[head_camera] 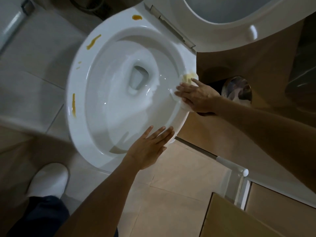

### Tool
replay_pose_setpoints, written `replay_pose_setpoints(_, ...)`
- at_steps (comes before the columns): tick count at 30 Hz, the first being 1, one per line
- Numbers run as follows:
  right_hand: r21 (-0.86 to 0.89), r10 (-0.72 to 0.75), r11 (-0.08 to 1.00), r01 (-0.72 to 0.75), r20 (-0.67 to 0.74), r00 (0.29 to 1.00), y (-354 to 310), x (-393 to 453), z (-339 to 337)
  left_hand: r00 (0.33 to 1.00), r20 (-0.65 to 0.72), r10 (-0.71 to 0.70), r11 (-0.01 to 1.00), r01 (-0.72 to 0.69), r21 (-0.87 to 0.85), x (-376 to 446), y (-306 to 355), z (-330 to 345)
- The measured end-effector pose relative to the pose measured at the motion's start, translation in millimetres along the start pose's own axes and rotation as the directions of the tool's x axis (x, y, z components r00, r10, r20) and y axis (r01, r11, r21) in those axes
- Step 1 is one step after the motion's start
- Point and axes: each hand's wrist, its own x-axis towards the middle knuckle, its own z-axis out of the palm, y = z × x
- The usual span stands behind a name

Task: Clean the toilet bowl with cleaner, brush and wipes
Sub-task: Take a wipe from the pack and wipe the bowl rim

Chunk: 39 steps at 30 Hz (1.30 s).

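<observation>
Now pressing a stained wipe (185, 78) flat on the toilet rim (77, 93) with right hand (196, 96). Left hand (150, 147) spread, resting on near rim

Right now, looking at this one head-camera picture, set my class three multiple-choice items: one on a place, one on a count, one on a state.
1. Where does the wipe lie?
A. on the toilet rim, under the right hand
B. on the floor
C. in the bowl water

2. How many long orange streaks show on the far side of the rim, leaving out blobs and dots?
A. none
B. two
C. five

3. How is the toilet seat?
A. lowered
B. raised
C. removed

Answers: 1 A, flat fingers press the wipe onto the rim's edge. 2 B, one streak sits near the shoe side, another higher up. 3 B, the seat stands tilted up behind the hinge, leaving the rim bare.
</observation>
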Motion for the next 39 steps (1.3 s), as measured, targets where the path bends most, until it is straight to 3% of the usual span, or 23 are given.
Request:
replay_pose_setpoints(8,-0.213,0.174,0.962,-0.173,-0.017,0.985,24,44,-15,0.995,-0.103,-0.006,1.0,0.004,-0.015,3,-3,8)
replay_pose_setpoints(13,-0.226,0.189,0.955,-0.192,-0.031,0.981,22,38,-14,0.993,-0.115,-0.02,1.0,0.019,-0.007,4,-3,10)
replay_pose_setpoints(20,-0.444,0.269,0.861,-0.247,-0.014,0.963,27,66,-26,0.988,-0.153,-0.02,0.999,0.024,0.025,4,-2,10)
replay_pose_setpoints(27,-0.449,0.279,0.852,-0.27,-0.049,0.959,26,68,-26,0.986,-0.164,-0.028,1.0,0.029,0.001,4,-1,11)
replay_pose_setpoints(32,-0.472,0.151,0.861,-0.188,-0.117,0.982,42,99,-47,0.981,-0.19,-0.044,0.999,0.045,-0.001,4,0,10)
replay_pose_setpoints(39,-0.387,0.205,0.89,-0.239,-0.128,0.97,36,75,-27,0.985,-0.17,-0.033,0.999,0.035,0.009,6,1,12)
